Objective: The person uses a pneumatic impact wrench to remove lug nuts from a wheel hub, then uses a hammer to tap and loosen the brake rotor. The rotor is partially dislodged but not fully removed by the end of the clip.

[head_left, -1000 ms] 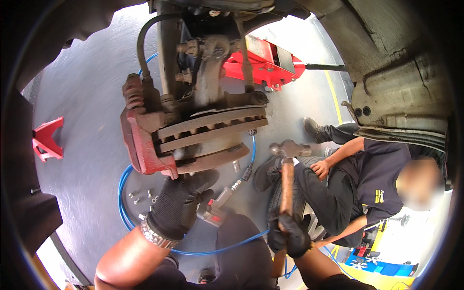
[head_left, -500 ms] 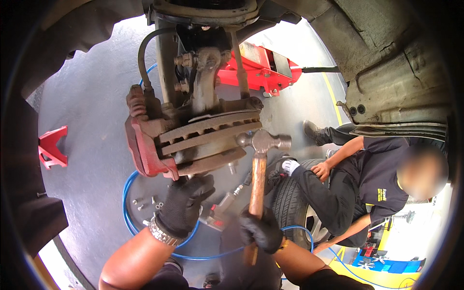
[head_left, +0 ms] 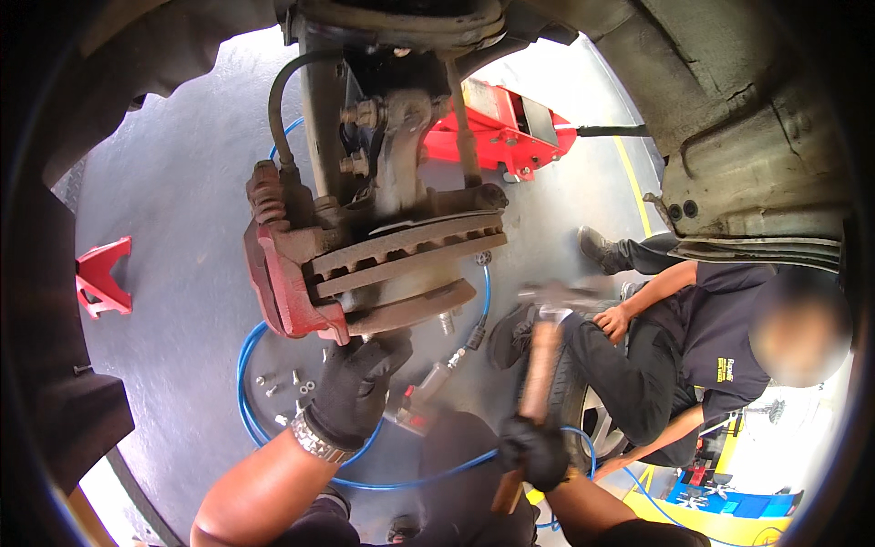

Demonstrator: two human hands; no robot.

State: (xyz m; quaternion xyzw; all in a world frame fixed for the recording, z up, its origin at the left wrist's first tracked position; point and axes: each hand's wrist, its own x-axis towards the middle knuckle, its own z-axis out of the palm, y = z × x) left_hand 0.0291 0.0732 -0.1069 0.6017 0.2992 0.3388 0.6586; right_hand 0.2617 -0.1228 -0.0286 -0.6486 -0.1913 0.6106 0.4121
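A rusty brake disc (head_left: 401,264) with a red caliper (head_left: 278,283) hangs under the raised car's wheel arch. My left hand (head_left: 357,383), in a black glove, presses up against the lower edge of the disc beside the caliper. My right hand (head_left: 533,451), also gloved, grips the wooden handle of a hammer (head_left: 540,365). The hammer's head is blurred, to the right of the disc and apart from it.
A person in dark clothes (head_left: 693,346) sits on the floor at the right by a wheel. A blue air hose (head_left: 251,410) loops on the grey floor beside loose bolts (head_left: 287,387). A red floor jack (head_left: 510,137) stands behind the hub, a red axle stand (head_left: 102,278) at the left.
The hammer struck near the disc's right edge half a second ago and has swung back to the right. My left hand stays under the disc.
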